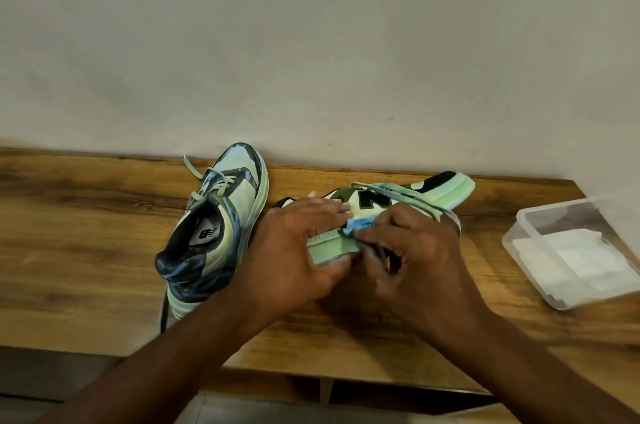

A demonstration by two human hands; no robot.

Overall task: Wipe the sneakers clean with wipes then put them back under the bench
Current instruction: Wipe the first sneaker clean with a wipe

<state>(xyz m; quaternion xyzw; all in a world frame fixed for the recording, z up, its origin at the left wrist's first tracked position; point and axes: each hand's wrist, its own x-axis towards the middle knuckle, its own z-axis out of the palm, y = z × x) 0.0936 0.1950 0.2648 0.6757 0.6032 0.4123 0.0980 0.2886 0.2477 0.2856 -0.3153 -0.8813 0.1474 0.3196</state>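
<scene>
Lying on its side on the wooden surface [86, 216], the shoe being cleaned [381, 205] had its pale green sole turned toward the person. Its long way ran from left to right, with one end by the left hand and the other end up near the wall [311, 43] on the right.

The left hand [294, 250] held the near-left end of this shoe. Its thumb was tucked under the sole and its other fingers [332, 207] lay nearly straight over the top side, so the shoe was squeezed between them.

The right hand [412, 250] was just beside the left one. Its fingers were curled and pinched a small blue wipe [356, 226] against the edge where the sole met the upper part. Most of the sole stretched away to the right of the wipe, so I thought the rubbing would need to go that way, along the shoe's length.

The other shoe [214, 223] stood upright just to the left, its toe pointing at the wall. Nobody touched it.

Well off to the right sat a clear plastic box [540, 216] with white wipes [571, 257] inside. The right hand was the nearer one to it.
</scene>
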